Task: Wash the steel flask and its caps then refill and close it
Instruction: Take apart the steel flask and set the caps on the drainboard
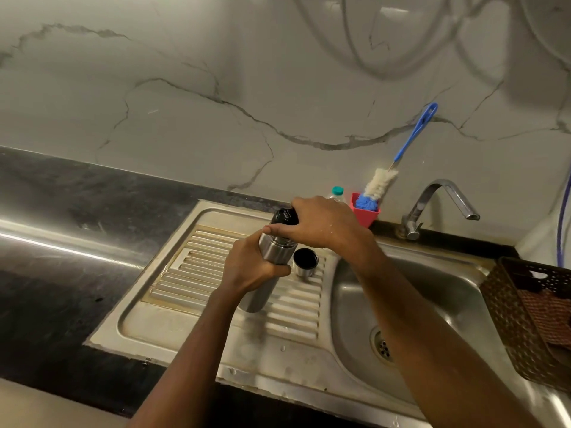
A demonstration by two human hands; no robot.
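Ribbed steel draining surface (197,273) beside a sink basin, marbled wall behind. Tall brushed-steel cylindrical flask (273,253), tilted over the ribs: left hand (250,268) wraps the body, right hand (321,223) curls over its black screw stopper (282,216). Small steel cup-cap (305,261) just beside. Probably rigid and slippery when wet; best gripped mid-body.

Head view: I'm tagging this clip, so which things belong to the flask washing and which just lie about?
Job: steel flask in left hand, black cap under right hand, steel cup cap, bottle brush, tap, sink.
Lying about: red holder, teal-capped bottle, brown basket.
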